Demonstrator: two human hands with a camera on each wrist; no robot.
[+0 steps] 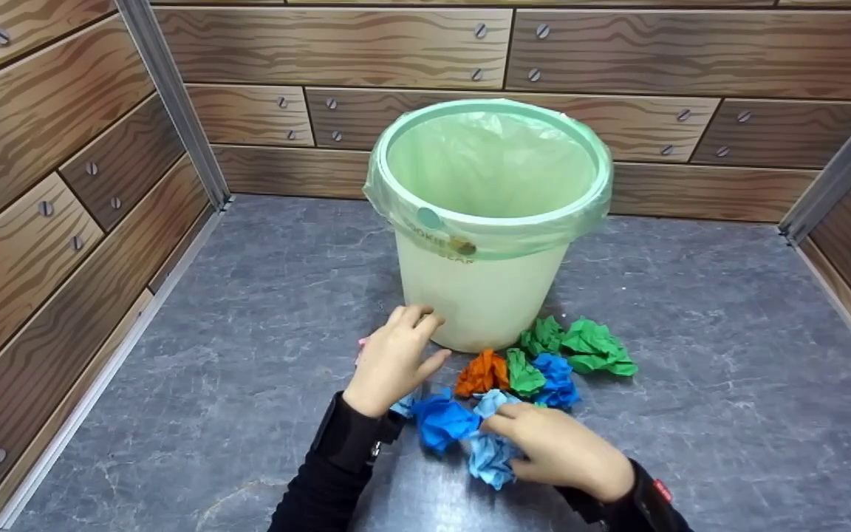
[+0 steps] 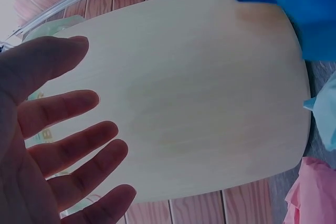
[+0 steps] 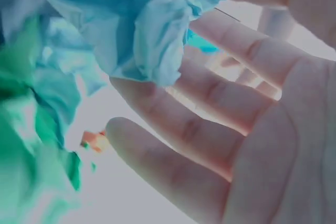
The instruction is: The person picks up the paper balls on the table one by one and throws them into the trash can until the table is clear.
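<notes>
one bin (image 1: 477,295), two hands (image 1: 390,366) (image 1: 566,447), ten-plus crumpled papers (image 1: 443,421)

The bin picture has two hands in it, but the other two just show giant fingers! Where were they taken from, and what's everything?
There's no robot here, just a person's bare hands. A camera on their head looks down for the bin picture. The other two come from a little camera on each wrist, so fingers look huge.

On the grey surface stands a pale bin lined with a see-through green bag. Near it lie crumpled green, orange, blue and pink papers.

The left hand is by the bin, holding nothing. The right hand reaches at a light blue paper, fingers loosely out; I can't tell whether they touch it.
</notes>
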